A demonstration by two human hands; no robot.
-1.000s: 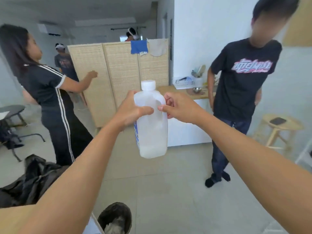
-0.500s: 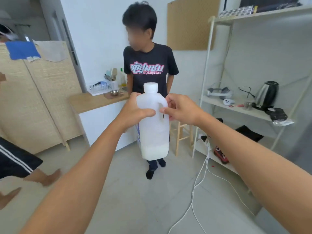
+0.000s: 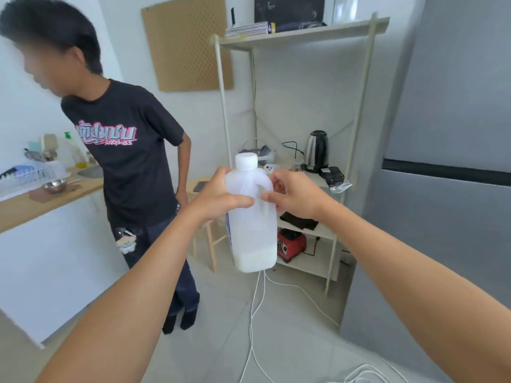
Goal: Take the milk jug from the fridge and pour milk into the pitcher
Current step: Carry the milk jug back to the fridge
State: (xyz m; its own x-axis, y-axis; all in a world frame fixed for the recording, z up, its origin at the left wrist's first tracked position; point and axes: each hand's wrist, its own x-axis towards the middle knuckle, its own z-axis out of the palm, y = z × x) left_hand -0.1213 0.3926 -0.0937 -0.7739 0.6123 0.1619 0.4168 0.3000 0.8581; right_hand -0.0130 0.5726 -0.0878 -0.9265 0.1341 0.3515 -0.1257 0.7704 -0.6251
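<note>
I hold a translucent white milk jug (image 3: 253, 230) upright in mid-air at the centre of view. Its white cap is on, and a little milk sits at its bottom. My left hand (image 3: 219, 199) wraps the jug's left shoulder. My right hand (image 3: 293, 194) grips the handle on the jug's right side. The grey fridge (image 3: 448, 172) stands at the right with its doors closed. No pitcher is in view.
A person in a black T-shirt (image 3: 124, 161) stands close on the left beside a wooden counter (image 3: 33, 205) with a dish rack. An open shelf unit (image 3: 323, 189) holds a kettle (image 3: 316, 152). White cables (image 3: 257, 313) trail across the floor. A wooden stool (image 3: 204, 189) stands behind the jug.
My view has swung to the right: the folding screen and the other people have left the view, the shelf unit and fridge have come in. Both hands keep the same hold on the jug.
</note>
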